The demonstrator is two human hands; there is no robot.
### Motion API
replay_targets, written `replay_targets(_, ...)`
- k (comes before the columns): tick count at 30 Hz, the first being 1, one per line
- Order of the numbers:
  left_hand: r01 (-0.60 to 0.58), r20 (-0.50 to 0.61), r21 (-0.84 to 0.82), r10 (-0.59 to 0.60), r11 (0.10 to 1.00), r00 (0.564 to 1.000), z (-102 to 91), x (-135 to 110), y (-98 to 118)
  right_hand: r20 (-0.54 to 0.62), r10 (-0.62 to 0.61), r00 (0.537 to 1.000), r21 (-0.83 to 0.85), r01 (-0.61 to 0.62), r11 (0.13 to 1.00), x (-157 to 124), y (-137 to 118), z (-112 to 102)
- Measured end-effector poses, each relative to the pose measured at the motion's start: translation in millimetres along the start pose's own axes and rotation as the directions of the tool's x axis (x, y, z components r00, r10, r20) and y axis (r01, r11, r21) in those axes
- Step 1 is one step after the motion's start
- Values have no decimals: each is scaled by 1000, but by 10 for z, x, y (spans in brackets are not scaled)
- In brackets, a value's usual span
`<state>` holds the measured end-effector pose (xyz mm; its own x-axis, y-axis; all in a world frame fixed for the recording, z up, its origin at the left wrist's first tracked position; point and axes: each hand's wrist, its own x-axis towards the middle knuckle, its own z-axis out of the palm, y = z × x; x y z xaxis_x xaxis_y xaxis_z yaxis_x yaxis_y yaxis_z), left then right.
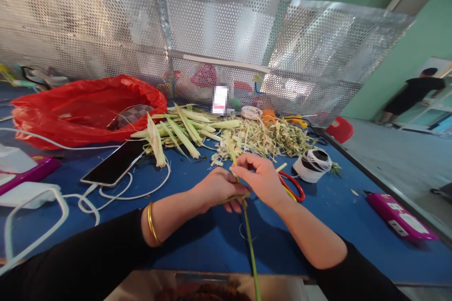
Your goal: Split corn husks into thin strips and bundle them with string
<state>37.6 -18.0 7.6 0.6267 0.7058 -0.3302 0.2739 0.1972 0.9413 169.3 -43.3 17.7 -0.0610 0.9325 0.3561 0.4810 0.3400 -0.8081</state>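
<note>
My left hand [218, 190], with a gold bangle on the wrist, is closed around a long green plant stem [251, 249] that runs down past the table's front edge. Just above it, my right hand [260, 179] pinches the pale upper part of the same stem between thumb and fingers. A short strip crosses the stem at the left fingers. Partly behind my right wrist lie scissors with red handles [295, 185]. Beyond both hands are a heap of pale green leaf strips [187, 131] and a pile of shredded plant bits [268, 136].
A spool of white cord [312, 165] stands right of the scissors. At the left are a red plastic bag [70, 108], a phone [115, 163] and white cables. A purple power strip [400, 216] lies at right. Perforated metal panels [219, 19] close off the back; a person [411, 91] stands far right.
</note>
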Motion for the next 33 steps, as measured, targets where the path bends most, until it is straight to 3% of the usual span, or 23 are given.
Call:
replay_targets(2,25,-50,-62,-28,998,998,-42,7,26,-84,-48,995,30,50,998,-26,-33,-36)
replay_targets(5,16,-157,-187,-46,982,987,-132,24,74,-155,-262,953,-150,239,959,-74,-79,-80)
replay_targets(8,-11,-188,-350,-59,937,980,-215,38,112,-72,-494,867,-378,434,818,-99,-76,-79)
replay_targets(10,-31,-177,-452,-56,891,983,-260,38,139,-2,-562,827,-458,499,736,-97,-55,-65)
replay_targets(18,-10,-136,-606,-91,796,986,-373,-15,243,134,-601,788,-631,536,561,-71,-1,-72)
replay_targets(22,-39,-136,-573,-48,819,990,-382,8,214,196,-564,802,-688,522,504,-52,21,-61)
replay_targets(26,-104,-194,-557,-7,824,981,-407,60,178,294,-540,789,-705,561,435,-28,-4,-75)
replay_targets(28,-118,-232,-570,-22,813,972,-423,79,173,254,-572,780,-704,555,443,-30,-28,-96)
replay_targets(31,-123,-265,-599,-51,791,963,-407,86,161,87,-635,768,-682,510,524,-51,-50,-96)
replay_targets(33,-127,-252,-607,-39,784,967,-360,84,136,112,-636,763,-663,534,524,-65,-47,-50)
